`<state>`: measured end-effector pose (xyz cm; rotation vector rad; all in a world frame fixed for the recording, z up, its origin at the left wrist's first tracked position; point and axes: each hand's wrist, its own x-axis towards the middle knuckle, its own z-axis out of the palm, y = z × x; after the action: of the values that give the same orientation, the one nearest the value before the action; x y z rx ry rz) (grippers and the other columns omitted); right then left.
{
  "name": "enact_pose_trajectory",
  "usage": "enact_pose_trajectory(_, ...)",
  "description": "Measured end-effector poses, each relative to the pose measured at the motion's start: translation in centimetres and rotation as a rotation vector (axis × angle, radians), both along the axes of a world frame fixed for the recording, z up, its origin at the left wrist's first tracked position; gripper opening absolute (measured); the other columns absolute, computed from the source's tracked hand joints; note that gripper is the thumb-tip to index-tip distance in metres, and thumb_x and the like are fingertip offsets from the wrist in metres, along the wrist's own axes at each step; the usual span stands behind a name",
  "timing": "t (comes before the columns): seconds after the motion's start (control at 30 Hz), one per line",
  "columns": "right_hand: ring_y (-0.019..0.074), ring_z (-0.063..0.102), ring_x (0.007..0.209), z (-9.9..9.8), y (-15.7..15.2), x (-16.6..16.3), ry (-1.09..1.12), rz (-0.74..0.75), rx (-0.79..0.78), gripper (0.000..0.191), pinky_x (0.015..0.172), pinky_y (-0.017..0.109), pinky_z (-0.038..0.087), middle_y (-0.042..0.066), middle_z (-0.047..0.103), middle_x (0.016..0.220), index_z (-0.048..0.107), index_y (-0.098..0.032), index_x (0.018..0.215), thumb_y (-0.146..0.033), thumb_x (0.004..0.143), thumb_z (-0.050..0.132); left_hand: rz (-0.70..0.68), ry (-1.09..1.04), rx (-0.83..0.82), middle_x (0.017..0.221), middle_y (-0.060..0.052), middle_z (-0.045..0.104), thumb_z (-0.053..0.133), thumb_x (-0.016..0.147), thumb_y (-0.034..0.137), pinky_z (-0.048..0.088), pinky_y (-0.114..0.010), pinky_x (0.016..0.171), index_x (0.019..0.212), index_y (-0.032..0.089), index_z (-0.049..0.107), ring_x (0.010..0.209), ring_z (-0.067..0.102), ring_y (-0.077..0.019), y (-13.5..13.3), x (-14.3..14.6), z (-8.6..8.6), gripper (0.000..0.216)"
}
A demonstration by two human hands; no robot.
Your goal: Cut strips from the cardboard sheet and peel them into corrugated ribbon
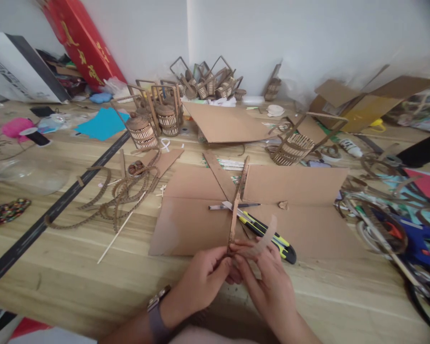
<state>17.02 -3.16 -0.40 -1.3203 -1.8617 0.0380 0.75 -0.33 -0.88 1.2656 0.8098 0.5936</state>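
Close together at the table's near side, both my hands pinch narrow brown cardboard strips. My left hand [204,274] is closed at the base of a long cardboard strip [236,205] that points away from me, edge-on. Pressed against it, my right hand [272,282] has its fingers closed where a curled paler strip [267,238] comes out. Whether these are one piece or two is hidden by the fingers. Just beyond lie a yellow-and-black utility knife [284,246] and a pen [217,207], on a creased cardboard sheet [193,224].
Corrugated strips [118,196] lie tangled at left, beside a thin stick [120,229]. Small lidded baskets with tall handles [143,131] stand behind, and another slatted basket [294,148] leans at right. A black band [57,205] crosses the table. Strips and tools [387,229] clutter the right.
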Motion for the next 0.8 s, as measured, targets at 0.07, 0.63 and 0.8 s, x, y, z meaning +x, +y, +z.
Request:
enact_pose_trajectory(0.07, 0.0190, 0.071, 0.086, -0.08, -0.15, 0.12, 0.070, -0.059, -0.044, 0.009, 0.077, 0.034, 0.054, 0.001, 0.076, 0.090, 0.063, -0.026, 0.096, -0.026, 0.094, 0.054, -0.020, -0.006, -0.028, 0.075, -0.008, 0.072, 0.048, 0.094, 0.056, 0.054, -0.027, 0.068, 0.111, 0.011, 0.069, 0.070, 0.068, -0.0181, -0.09, 0.01, 0.18, 0.052)
enact_pose_trajectory(0.63, 0.0181, 0.070, 0.093, -0.30, 0.15, -0.27, -0.051, 0.033, 0.015, 0.009, 0.088, 0.038, 0.048, 0.001, 0.076, 0.098, 0.059, -0.025, 0.102, -0.023, 0.094, 0.056, 0.029, -0.019, 0.015, 0.086, -0.009, 0.069, 0.049, 0.094, 0.059, 0.051, -0.026, 0.069, 0.106, 0.010, 0.068, 0.074, 0.062, -0.0174, 0.28, -0.08, -0.31, 0.055)
enact_pose_trajectory(0.8, 0.0168, 0.071, 0.090, -0.58, 0.14, -0.03, -0.042, 0.037, 0.024, 0.010, 0.088, 0.037, 0.046, 0.000, 0.076, 0.094, 0.060, -0.025, 0.102, -0.020, 0.095, 0.054, 0.012, -0.015, 0.056, 0.080, -0.009, 0.069, 0.047, 0.095, 0.057, 0.053, -0.026, 0.068, 0.096, 0.009, 0.068, 0.072, 0.064, -0.0173, 0.14, -0.05, -0.23, 0.052)
